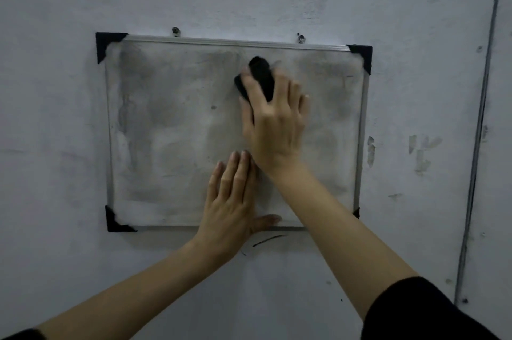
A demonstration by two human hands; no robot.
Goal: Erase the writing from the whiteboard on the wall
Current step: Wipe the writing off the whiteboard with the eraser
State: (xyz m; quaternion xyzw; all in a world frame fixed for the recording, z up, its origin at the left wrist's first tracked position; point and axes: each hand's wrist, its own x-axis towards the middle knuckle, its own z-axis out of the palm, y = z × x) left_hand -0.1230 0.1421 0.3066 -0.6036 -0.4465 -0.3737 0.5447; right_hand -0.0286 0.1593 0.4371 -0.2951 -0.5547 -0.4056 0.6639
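A small whiteboard (pixel 171 123) with a silver frame and black corner caps hangs on the grey wall. Its surface is smeared grey all over, darkest along the left side, and no legible writing shows. My right hand (pixel 277 123) grips a black eraser (pixel 260 76) and holds it against the board's upper middle; the hand is motion-blurred. My left hand (pixel 232 201) lies flat with straight fingers on the board's lower middle, its thumb along the bottom frame.
Two metal hooks (pixel 175 31) hold the board's top edge. A black pen streak (pixel 268 240) marks the wall just under the board. A thin dark cable (pixel 482 117) runs down the wall at the right. Scuffed paint patches (pixel 421 151) sit right of the board.
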